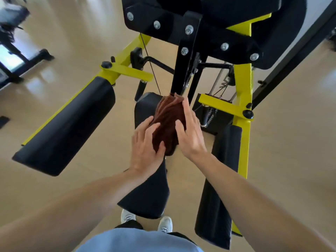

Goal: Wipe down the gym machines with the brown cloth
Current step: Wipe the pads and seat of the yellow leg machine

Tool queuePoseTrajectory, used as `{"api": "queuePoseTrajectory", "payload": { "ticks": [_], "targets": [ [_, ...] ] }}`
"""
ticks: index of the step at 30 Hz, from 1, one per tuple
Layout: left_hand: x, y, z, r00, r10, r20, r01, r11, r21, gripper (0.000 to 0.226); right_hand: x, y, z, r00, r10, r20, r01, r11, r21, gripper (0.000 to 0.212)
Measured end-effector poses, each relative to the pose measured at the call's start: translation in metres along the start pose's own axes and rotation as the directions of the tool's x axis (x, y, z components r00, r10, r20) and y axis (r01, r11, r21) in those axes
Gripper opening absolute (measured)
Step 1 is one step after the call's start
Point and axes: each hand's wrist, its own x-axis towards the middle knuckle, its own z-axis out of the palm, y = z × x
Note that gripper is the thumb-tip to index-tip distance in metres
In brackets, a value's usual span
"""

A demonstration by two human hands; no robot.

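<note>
A bunched brown cloth (168, 122) sits between my two hands above the black seat pad (149, 193) of a yellow and black gym machine (242, 84). My left hand (145, 144) presses its fingers against the cloth's left and lower side. On the right side of the cloth lies my right hand (190, 131), with its fingers flat along the folds. The cloth's top end reaches the black upright post (181, 70) behind the seat.
A long black arm pad (69, 126) juts out on the left and another black pad (221, 182) runs down the right. The black backrest plate (218, 24) with bolts hangs above. Another machine (16, 51) stands far left on the tan floor. My shoes (164, 224) are below the seat.
</note>
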Motion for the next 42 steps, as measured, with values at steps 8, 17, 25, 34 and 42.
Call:
{"api": "queuePoseTrajectory", "payload": {
  "ticks": [8,17,25,34,42],
  "targets": [
    [-0.012,-0.004,0.031,0.505,-0.761,0.407,0.821,0.277,-0.5,0.031,0.021,0.011,0.019,1.0,0.008,-0.024,-0.011,0.993,-0.121,0.059],
    [0.019,-0.011,0.028,0.442,-0.703,0.558,0.873,0.194,-0.448,0.04,-0.006,0.036,0.065,0.933,0.243,-0.267,-0.142,0.927,0.347,0.054],
    [0.013,-0.037,0.044,0.359,-0.706,0.61,0.928,0.201,-0.314,0.028,-0.03,0.054,0.109,0.678,0.724,-0.125,-0.535,0.603,0.592,0.045],
    [0.005,-0.061,0.063,0.404,-0.697,0.592,0.913,0.349,-0.212,0.011,-0.03,0.064,0.118,0.43,0.883,0.189,-0.649,0.157,0.744,0.047],
    [-0.012,-0.079,0.075,0.409,-0.7,0.585,0.899,0.418,-0.128,0.012,-0.027,0.089,0.127,0.299,0.882,0.366,-0.619,-0.112,0.777,0.035]
  ]
}}
